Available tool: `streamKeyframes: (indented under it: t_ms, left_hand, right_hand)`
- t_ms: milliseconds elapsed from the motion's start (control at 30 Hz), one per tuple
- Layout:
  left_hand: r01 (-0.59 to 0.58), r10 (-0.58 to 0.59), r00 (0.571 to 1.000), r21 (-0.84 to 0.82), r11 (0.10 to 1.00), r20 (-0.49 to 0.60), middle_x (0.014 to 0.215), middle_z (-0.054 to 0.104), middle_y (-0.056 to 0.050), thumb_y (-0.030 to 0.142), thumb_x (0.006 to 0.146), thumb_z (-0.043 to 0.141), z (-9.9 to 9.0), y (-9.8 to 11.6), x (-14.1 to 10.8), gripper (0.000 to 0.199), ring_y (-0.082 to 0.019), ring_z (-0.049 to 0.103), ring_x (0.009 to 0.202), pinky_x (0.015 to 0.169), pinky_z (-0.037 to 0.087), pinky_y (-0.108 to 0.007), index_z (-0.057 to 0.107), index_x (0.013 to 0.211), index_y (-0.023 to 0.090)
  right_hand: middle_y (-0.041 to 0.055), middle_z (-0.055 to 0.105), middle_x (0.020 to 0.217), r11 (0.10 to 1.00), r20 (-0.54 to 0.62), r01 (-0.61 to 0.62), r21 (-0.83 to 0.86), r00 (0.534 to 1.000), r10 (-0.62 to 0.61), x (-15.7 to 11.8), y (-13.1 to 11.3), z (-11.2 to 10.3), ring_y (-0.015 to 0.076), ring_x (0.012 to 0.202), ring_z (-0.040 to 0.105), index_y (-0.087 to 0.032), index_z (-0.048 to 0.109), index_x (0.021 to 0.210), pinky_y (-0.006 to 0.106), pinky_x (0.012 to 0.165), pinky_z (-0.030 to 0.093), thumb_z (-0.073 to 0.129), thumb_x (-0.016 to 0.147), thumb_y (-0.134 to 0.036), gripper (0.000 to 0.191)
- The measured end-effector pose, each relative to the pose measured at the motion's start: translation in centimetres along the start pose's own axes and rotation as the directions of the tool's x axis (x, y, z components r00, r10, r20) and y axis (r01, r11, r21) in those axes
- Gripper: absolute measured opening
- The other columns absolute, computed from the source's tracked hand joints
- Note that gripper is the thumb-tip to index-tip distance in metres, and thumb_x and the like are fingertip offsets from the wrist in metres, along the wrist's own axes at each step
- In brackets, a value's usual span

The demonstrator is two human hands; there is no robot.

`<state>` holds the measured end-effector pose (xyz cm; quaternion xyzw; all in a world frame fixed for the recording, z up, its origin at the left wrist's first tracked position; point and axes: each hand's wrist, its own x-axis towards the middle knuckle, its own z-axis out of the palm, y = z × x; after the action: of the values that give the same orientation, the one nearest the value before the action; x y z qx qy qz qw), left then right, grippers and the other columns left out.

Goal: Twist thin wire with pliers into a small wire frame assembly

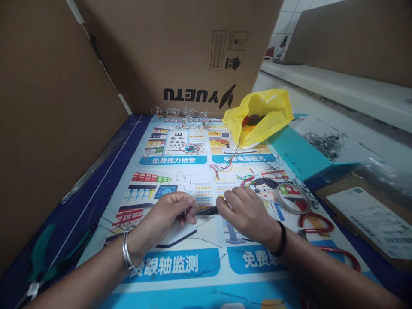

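Near the middle of the poster-covered table, my left hand (178, 209) is closed in a pinch, with a silver bangle on its wrist. What sits between its fingertips is too small to make out. My right hand (244, 211), a black band at the wrist, is wrapped around a dark tapered tool (207, 210). The tool's narrow tip points left and reaches the left fingertips; my fist hides its other end. Thin dark wires (206, 241) lie on the poster below the hands. Just beyond the right hand are red, green and yellow threads (246, 178).
A yellow bag (257, 113) with coloured contents stands at the back. Green-handled pliers (40, 262) lie at left, a red-handled tool (317, 225) and clear round dish (293, 197) at right. A cardboard panel (180, 51) rises behind tangled wire pieces (180, 112). A box (373, 214) sits at right.
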<state>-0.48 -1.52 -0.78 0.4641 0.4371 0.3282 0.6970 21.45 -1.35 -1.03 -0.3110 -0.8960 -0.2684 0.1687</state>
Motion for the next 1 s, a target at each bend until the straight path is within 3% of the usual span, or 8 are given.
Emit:
streamKeyframes:
  t_ms: [267, 467, 633, 1000]
  left_hand:
    - [0.04, -0.04, 0.999, -0.004, 0.999, -0.01, 0.054, 0.059, -0.001, 0.034, 0.084, 0.051, -0.07, -0.11, 0.13, 0.026, -0.008, 0.052, 0.049, 0.05, 0.036, -0.018, 0.057, 0.068, 0.013]
    - [-0.021, 0.039, 0.995, 0.194, 0.981, -0.091, 0.052, 0.057, 0.001, 0.031, 0.083, 0.052, 0.14, -0.04, 0.23, 0.025, -0.008, 0.049, 0.048, 0.05, 0.036, -0.019, 0.056, 0.065, 0.014]
    - [-0.068, 0.094, 0.993, 0.299, 0.952, -0.072, 0.053, 0.058, 0.001, 0.031, 0.084, 0.049, -0.25, 0.01, 0.35, 0.025, -0.008, 0.049, 0.05, 0.051, 0.036, -0.02, 0.057, 0.066, 0.015]
    - [-0.064, 0.085, 0.995, 0.287, 0.956, -0.061, 0.055, 0.058, 0.001, 0.032, 0.082, 0.05, -0.23, 0.2, 0.45, 0.025, -0.009, 0.051, 0.05, 0.052, 0.037, -0.021, 0.057, 0.065, 0.015]
  right_hand:
    - [0.0043, 0.052, 0.072, 1.0, 0.027, 0.021, 0.013, 0.999, -0.022, 0.03, 0.07, 0.03, 0.0165, 0.068, 0.038, -0.017, 0.059, 0.087, 0.034, 0.062, 0.026, 0.043, 0.087, -0.015, 0.016]
    - [0.0028, 0.049, 0.068, 0.999, 0.042, -0.009, 0.036, 0.999, 0.008, -0.15, -0.13, 0.2, 0.0163, 0.066, 0.037, -0.018, 0.059, 0.084, 0.033, 0.06, 0.024, 0.043, 0.087, -0.017, 0.016]
    - [0.0031, 0.048, 0.069, 0.999, 0.052, -0.035, 0.041, 0.998, 0.032, -0.02, -0.23, 0.37, 0.0168, 0.066, 0.037, -0.018, 0.058, 0.083, 0.033, 0.06, 0.024, 0.043, 0.087, -0.018, 0.015]
    - [0.0038, 0.05, 0.071, 0.998, 0.033, -0.036, 0.054, 0.999, 0.034, -0.25, -0.29, 0.37, 0.0167, 0.067, 0.037, -0.017, 0.058, 0.085, 0.033, 0.062, 0.024, 0.042, 0.088, -0.017, 0.016]
